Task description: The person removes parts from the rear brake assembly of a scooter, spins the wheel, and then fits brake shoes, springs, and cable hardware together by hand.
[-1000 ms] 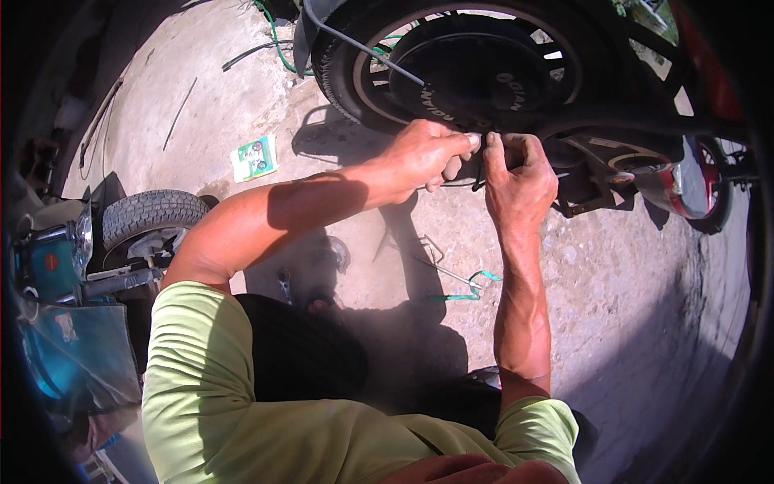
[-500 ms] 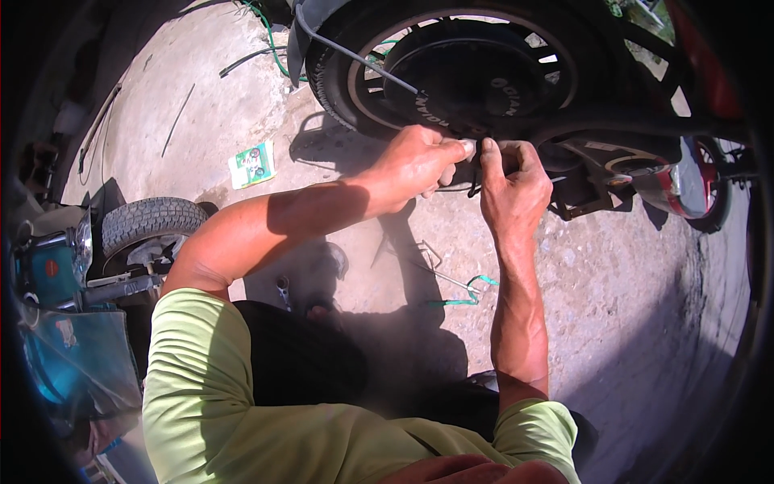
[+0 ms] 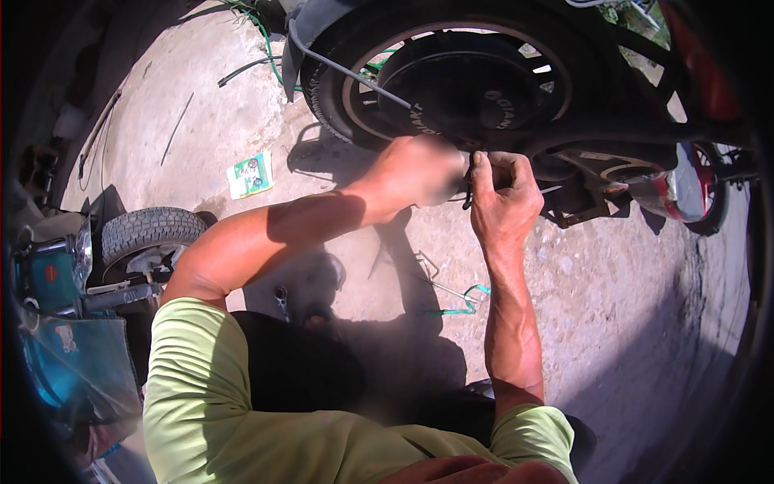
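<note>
Wheel [image 3: 461,85] just beyond left hand [image 3: 423,171]

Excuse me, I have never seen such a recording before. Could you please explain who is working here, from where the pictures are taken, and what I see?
There is no machine arm here, only a person in a light green shirt. One wide camera on the head looks down, so straight edges look bent.

The left hand, partly blurred, and right hand meet just below the hub of a black wheel. Their fingers are close to a small dark part, but I cannot tell whether they grip it.

On the concrete ground lie a white-and-green card and, nearer the person, a green strip. At the left is another tyre.
</note>
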Available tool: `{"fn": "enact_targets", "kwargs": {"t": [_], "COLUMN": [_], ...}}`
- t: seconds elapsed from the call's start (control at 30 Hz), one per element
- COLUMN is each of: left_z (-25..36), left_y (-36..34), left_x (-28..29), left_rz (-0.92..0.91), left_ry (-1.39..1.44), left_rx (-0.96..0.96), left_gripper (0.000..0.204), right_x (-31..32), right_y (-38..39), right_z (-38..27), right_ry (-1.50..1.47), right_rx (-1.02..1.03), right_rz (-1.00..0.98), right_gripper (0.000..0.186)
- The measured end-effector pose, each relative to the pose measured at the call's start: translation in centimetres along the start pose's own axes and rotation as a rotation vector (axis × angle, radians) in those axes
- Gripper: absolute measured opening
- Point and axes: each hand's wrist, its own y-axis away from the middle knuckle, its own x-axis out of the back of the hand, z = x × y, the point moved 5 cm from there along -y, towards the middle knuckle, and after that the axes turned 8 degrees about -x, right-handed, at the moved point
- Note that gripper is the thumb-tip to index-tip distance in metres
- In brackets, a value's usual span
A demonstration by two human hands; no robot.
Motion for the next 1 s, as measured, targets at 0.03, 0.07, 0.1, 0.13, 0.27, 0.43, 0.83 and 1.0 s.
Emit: {"fn": "enact_targets", "kwargs": {"t": [0.03, 0.07, 0.1, 0.13, 0.27, 0.43, 0.83, 1.0], "left_z": [-0.4, -0.7, -0.6, -0.8, -0.9, -1.3, -0.9, -0.7], "left_y": [-0.1, -0.3, -0.3, -0.2, 0.0, -0.1, 0.2, 0.1], "left_x": [0.2, 0.3, 0.1, 0.0, -0.2, -0.9, -1.4, -1.4], "left_rz": [-0.016, -0.032, -0.035, -0.012, -0.009, 0.003, -0.033, -0.028], "left_ry": [0.038, 0.075, 0.075, 0.092, 0.203, 0.273, 0.358, 0.318], "left_rx": [-0.014, -0.027, -0.027, 0.006, 0.090, 0.070, 0.095, 0.109], "left_gripper": [0.027, 0.026, 0.026, 0.025, 0.023, 0.022, 0.025, 0.025], "right_x": [0.0, 0.0, 0.0, 0.0, 0.0, -0.1, 0.2, 0.2], "right_y": [0.0, 0.0, -0.1, -0.1, -0.1, -0.1, -0.4, -0.3], "right_z": [0.0, 0.1, 0.2, 0.3, 0.4, 0.6, 0.5, 0.3], "right_ry": [-0.019, -0.020, -0.040, -0.060, -0.104, -0.139, -0.068, -0.028], "right_rx": [0.023, 0.024, 0.031, 0.039, 0.008, -0.105, -0.151, -0.121], "right_rz": [0.014, 0.016, 0.014, 0.012, -0.006, -0.058, -0.066, -0.049], "right_gripper": [0.016, 0.016, 0.016, 0.016, 0.017, 0.017, 0.022, 0.021]}}
